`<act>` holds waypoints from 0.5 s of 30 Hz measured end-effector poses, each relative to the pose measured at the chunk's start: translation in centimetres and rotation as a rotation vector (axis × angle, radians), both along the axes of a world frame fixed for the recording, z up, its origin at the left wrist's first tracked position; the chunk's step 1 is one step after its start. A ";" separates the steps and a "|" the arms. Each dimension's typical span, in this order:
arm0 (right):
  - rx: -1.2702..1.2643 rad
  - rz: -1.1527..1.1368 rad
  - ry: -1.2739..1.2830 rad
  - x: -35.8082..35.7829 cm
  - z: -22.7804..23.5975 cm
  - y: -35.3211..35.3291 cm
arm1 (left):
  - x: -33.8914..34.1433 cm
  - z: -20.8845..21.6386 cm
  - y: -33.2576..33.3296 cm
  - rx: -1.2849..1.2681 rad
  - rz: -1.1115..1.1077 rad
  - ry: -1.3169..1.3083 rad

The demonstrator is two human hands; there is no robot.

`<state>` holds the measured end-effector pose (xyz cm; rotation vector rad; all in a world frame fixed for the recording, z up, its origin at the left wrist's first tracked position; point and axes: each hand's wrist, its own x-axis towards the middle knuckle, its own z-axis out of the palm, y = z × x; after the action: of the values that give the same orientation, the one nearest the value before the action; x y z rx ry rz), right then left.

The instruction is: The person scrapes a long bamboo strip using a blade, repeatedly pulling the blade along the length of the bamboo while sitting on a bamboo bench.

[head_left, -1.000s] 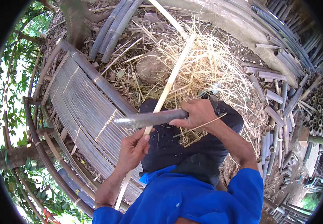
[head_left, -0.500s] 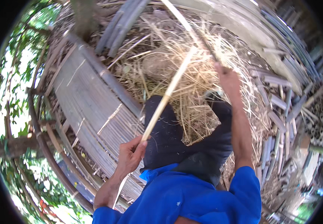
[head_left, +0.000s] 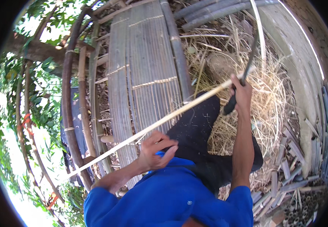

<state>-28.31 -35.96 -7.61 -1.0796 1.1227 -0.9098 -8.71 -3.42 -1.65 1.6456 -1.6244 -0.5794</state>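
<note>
A long pale bamboo strip slants across in front of me, from the straw at right down to the railing at left. My right hand is closed round a dark-bladed knife, its black handle sticking out below the fist. The strip's upper end also lies at that hand, apparently pinched against the knife by thumb and fingers. My left hand is just below the strip, in front of my blue shirt, fingers loosely bent and apart, holding nothing.
A slatted bamboo bench stretches away at left, with a pole railing beyond it. Straw-like shavings heap round a rounded lump. Another pale strip rises from them. Cut bamboo pieces lie at lower right.
The view has turned rightward. My left hand has let go of the strip's lower end. The strip has swung to a flatter slant, its upper end now at my right hand.
</note>
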 end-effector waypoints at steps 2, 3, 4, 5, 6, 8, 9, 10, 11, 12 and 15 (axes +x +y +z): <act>0.004 0.002 -0.047 0.9 -0.1 -1.2 | 0.3 -3.1 3.2 0.289 -0.114 0.350; 0.014 -0.005 -0.067 1.1 0.0 -1.7 | 0.2 -4.1 3.7 0.406 0.037 0.990; 0.043 -0.002 -0.082 0.9 0.2 -2.1 | 0.3 -5.1 4.2 0.519 0.209 1.625; 0.040 -0.025 -0.073 0.4 -0.2 -2.7 | 0.5 -4.9 3.6 0.538 0.188 1.628; 0.043 -0.032 -0.063 -0.3 -1.0 -3.3 | 0.6 -4.5 3.0 0.352 0.352 1.550; 0.094 -0.044 -0.075 -1.2 -2.2 -3.8 | 1.0 -3.6 1.8 0.123 0.534 1.422; 0.134 -0.067 -0.088 -1.3 -2.5 -3.8 | 1.2 -3.4 1.1 0.081 0.551 1.389; 0.150 -0.064 -0.086 -1.5 -3.1 -3.8 | 0.8 -3.3 0.4 0.046 0.548 1.283; 0.162 -0.060 -0.088 -1.6 -3.8 -3.9 | 0.9 -3.1 -0.9 0.061 0.522 1.288; 0.205 -0.057 -0.107 -1.9 -4.6 -3.9 | 1.2 -2.9 -2.2 -0.134 0.587 1.066; 0.345 -0.008 -0.081 -3.3 -7.3 -4.1 | 3.1 -1.4 -7.3 -0.601 0.635 0.721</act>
<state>-31.62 -40.04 -14.94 -0.7498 1.1662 -0.7257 -5.59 -10.71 -3.09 1.1872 -0.6030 -0.2552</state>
